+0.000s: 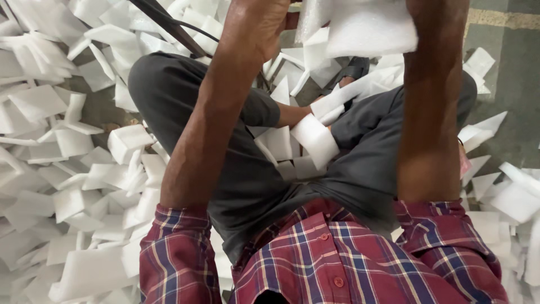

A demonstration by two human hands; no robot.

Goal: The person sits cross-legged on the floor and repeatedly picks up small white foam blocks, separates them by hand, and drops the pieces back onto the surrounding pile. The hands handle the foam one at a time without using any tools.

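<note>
White foam sheet (368,28), apparently right-hand-held.

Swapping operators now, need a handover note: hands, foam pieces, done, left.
Left hand: raised at the top edge, grip hidden, nothing seen in it.
Right hand: raised, mostly cut off, against a white foam sheet; grip cannot be confirmed.
Foam pieces: several in the lap of the seated person; many more in the foam heap on the floor at both sides.
Done: cannot tell.
Left: the loose pieces lie unsorted.

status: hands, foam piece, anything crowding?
Left hand raised, grip unclear. Right hand mostly out of frame, behind white foam sheet. Foam offcuts piled around lap.
</note>
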